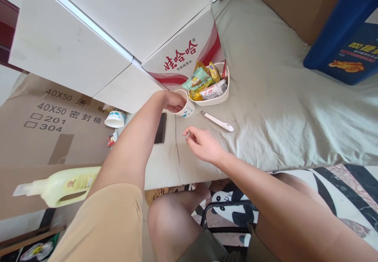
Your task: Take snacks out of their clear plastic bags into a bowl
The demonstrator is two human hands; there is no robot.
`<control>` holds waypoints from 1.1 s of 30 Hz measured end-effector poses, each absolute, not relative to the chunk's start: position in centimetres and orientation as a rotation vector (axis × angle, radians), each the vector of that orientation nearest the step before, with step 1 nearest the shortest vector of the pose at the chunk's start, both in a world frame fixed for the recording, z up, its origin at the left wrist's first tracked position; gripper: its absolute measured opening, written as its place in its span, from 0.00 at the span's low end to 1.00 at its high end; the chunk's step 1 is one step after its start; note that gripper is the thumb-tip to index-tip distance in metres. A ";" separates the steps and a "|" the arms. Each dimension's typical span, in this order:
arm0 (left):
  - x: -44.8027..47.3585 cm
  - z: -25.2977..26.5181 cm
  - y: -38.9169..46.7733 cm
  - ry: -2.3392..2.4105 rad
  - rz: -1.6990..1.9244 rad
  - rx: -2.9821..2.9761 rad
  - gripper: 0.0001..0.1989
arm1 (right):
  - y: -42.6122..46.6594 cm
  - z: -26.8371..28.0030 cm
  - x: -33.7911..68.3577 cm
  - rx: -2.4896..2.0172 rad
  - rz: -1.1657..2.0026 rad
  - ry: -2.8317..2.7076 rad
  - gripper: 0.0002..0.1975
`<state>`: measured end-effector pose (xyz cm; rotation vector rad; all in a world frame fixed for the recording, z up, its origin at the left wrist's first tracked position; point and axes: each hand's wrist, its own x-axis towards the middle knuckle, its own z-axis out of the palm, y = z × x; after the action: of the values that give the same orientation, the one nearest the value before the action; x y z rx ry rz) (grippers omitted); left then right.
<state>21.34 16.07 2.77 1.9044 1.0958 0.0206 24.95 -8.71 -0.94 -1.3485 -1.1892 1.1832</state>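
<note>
A seated person's left hand [174, 101] closes over the rim of a paper cup [185, 105], steadying it just beside a white bowl of wrapped snacks [223, 95] on the cloth-covered surface [280, 96]. The right hand [201, 144] hovers empty, fingers loosely curled, near a white utensil [217, 121]. A dark phone [160, 128] lies by the left forearm.

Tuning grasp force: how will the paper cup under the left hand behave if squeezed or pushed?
The cup looks like thin paper, so probably light and crushable. The left hand has fingers inside its rim; it may tip easily. On the soft cloth it should slide poorly.
</note>
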 end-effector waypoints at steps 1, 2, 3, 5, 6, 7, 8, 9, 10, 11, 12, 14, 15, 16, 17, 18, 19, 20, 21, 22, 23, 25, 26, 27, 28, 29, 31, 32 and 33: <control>21.3 3.2 16.1 1.156 -0.177 1.966 0.15 | -8.6 -0.9 24.9 -1.347 1.187 -1.193 0.09; 21.3 3.5 16.1 1.207 -0.351 2.033 0.14 | -8.5 -0.8 24.8 -1.345 1.189 -1.201 0.09; 21.2 3.9 16.1 1.239 -0.446 2.120 0.13 | -8.4 -0.8 24.9 -1.347 1.181 -1.214 0.09; 20.9 4.7 15.9 1.239 -0.374 2.354 0.12 | -8.0 -0.8 25.4 -1.378 1.084 -1.257 0.10; 20.5 5.1 15.8 1.230 -0.322 2.496 0.12 | -7.8 -0.9 25.9 -1.419 0.978 -1.281 0.11; 20.1 5.5 15.5 1.220 -0.262 2.631 0.12 | -7.5 -1.1 26.6 -1.473 0.838 -1.303 0.12; 19.6 6.0 15.2 1.213 -0.209 2.736 0.12 | -7.1 -1.3 27.4 -1.535 0.677 -1.319 0.13; 19.0 6.4 14.7 1.212 -0.177 2.800 0.11 | -6.8 -1.5 28.3 -1.601 0.516 -1.320 0.15; 18.4 6.7 14.1 1.213 -0.183 2.842 0.10 | -6.5 -1.8 29.1 -1.661 0.385 -1.324 0.17; 17.8 7.0 13.3 1.206 -0.218 2.876 0.09 | -6.2 -2.2 29.9 -1.719 0.292 -1.324 0.19; 17.3 7.2 12.6 1.180 -0.266 2.904 0.10 | -6.0 -2.5 30.6 -1.772 0.239 -1.335 0.21; 16.5 7.4 10.9 1.099 -0.357 2.939 0.13 | -5.8 -3.2 31.4 -1.862 0.193 -1.383 0.24; 16.3 7.3 10.2 1.062 -0.389 2.949 0.16 | -5.8 -3.5 31.6 -1.901 0.177 -1.408 0.24; 16.1 7.1 9.5 1.044 -0.424 2.952 0.18 | -5.8 -3.7 31.7 -1.937 0.157 -1.429 0.24; 15.9 6.8 8.9 1.045 -0.469 2.951 0.19 | -5.8 -3.8 31.7 -1.975 0.133 -1.438 0.24; 15.8 6.5 8.4 1.062 -0.533 2.944 0.19 | -5.8 -3.9 31.8 -2.017 0.111 -1.434 0.23; 15.7 6.1 8.0 1.085 -0.605 2.939 0.18 | -5.9 -4.0 31.9 -2.060 0.095 -1.421 0.22; 15.6 5.8 7.6 1.110 -0.671 2.938 0.17 | -5.9 -4.0 32.0 -2.100 0.086 -1.408 0.21; 15.5 5.5 7.3 1.133 -0.716 2.943 0.16 | -6.0 -4.0 32.3 -2.134 0.079 -1.394 0.19; 15.4 5.3 7.0 1.149 -0.734 2.955 0.15 | -6.0 -3.9 32.5 -2.165 0.071 -1.374 0.18; 15.2 5.2 6.7 1.160 -0.728 2.971 0.15 | -6.2 -3.9 32.9 -2.190 0.062 -1.354 0.16; 14.9 5.0 6.3 1.172 -0.686 2.996 0.15 | -6.8 -3.9 33.8 -2.220 0.039 -1.326 0.16; 14.7 5.0 6.1 1.175 -0.669 3.002 0.15 | -7.2 -3.8 34.4 -2.230 0.026 -1.316 0.16; 14.6 5.1 5.9 1.180 -0.654 3.008 0.15 | -7.8 -3.8 35.0 -2.239 0.013 -1.309 0.16; 14.6 5.1 5.8 1.184 -0.642 3.015 0.16 | -8.6 -3.8 35.6 -2.249 -0.001 -1.301 0.17; 14.6 5.1 5.7 1.186 -0.629 3.022 0.16 | -9.4 -3.8 36.4 -2.267 -0.015 -1.289 0.17; 14.7 4.9 5.7 1.191 -0.593 3.027 0.16 | -11.2 -3.7 38.1 -2.322 -0.015 -1.241 0.18; 14.9 4.8 5.7 1.195 -0.567 3.024 0.16 | -12.2 -3.7 38.9 -2.356 0.008 -1.203 0.18; 15.1 4.6 5.7 1.199 -0.541 3.017 0.16 | -13.0 -3.8 39.8 -2.391 0.045 -1.152 0.19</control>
<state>15.09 5.73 4.62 3.0171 1.1988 -0.5413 39.79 -13.04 -3.75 -2.3915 -1.1523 0.0451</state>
